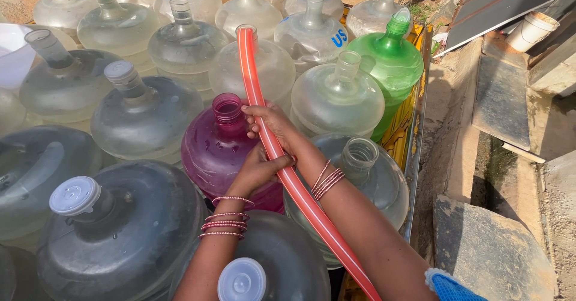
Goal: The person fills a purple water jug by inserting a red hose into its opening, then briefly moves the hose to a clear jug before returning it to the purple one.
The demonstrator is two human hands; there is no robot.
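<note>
Head view, looking down over two bare forearms with thin pink and white bangles: both hands grip a long orange-red flexible plastic hose that runs from the bottom edge of the frame up and away. The right hand is the farther one; its fingers curl round the hose from the right and are pressed together, closed on it. The left hand sits just below, nearer the body, wrapped round the hose from the left, its fingers hidden behind the hose so I cannot tell how they lie beyond that they clasp it.

Beyond the right fingers the hose climbs to the open neck of a clear round plastic water jug, where its tip rests at the mouth. Just left of both hands, touching the left wrist's line of sight, stands a magenta translucent plastic water jug with an open neck. To the right of the right forearm is a clear jug with an uncapped ribbed neck. Farther away and to the right stands a green translucent plastic jug with a green cap. Nearer the body, left of the left forearm, a large smoky-grey jug with a white cap stands, and another white-capped grey jug lies under the forearms. Many more clear jugs are packed close together beyond. Right of them runs a concrete kerb.
</note>
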